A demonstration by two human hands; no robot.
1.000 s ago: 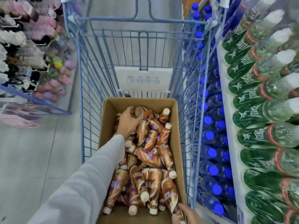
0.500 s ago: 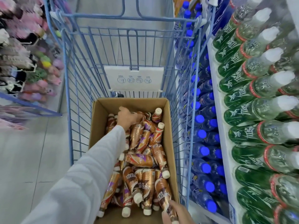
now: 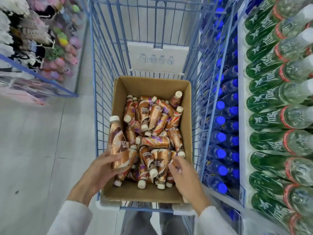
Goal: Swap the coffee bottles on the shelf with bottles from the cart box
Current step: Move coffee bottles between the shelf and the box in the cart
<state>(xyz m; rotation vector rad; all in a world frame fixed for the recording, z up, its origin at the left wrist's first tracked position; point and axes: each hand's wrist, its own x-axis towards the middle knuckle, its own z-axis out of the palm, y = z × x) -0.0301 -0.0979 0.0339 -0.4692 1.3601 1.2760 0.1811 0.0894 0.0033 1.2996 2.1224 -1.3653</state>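
Cardboard box (image 3: 153,85) in your cart (image 3: 108,65): left hand (image 3: 100,172) grips a bottle (image 3: 118,143), right hand (image 3: 186,178) grips a second bottle (image 3: 176,167).

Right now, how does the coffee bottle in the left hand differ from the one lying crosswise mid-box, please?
The held bottle is up above the box, cap pointing away; the crosswise bottle rests on the pile, cap leftward. The left hand grips the first; no hand touches the second. Both have white caps.
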